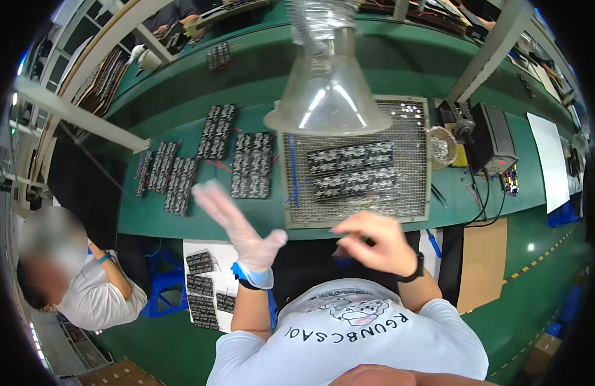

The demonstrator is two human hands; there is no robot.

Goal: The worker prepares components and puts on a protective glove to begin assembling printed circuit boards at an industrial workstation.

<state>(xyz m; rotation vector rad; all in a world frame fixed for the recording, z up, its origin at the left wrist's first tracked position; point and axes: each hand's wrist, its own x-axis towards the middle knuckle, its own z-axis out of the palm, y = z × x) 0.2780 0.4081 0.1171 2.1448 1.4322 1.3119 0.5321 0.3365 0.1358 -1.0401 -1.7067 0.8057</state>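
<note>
My left hand (242,235), in a thin whitish glove with a blue cuff, is raised over the bench's front edge, fingers stretched and thumb apart, holding nothing. It is nearest to a pair of black circuit board panels (251,166) lying on the green bench. My bare right hand (374,241), with a dark wristband, hovers in front of a metal mesh tray (400,209). Its fingers are loosely bent, with a gap to the thumb and nothing visible between them. Two long black circuit board panels (352,157) lie on the mesh, apart from both hands.
A clear extraction cone (329,96) hangs over the tray. To the right stand a bowl of metal shavings (441,148), tweezers (439,196) and a black box-shaped unit (493,138) with cables. More panels (179,183) lie at left. Another person (85,276) sits at far left.
</note>
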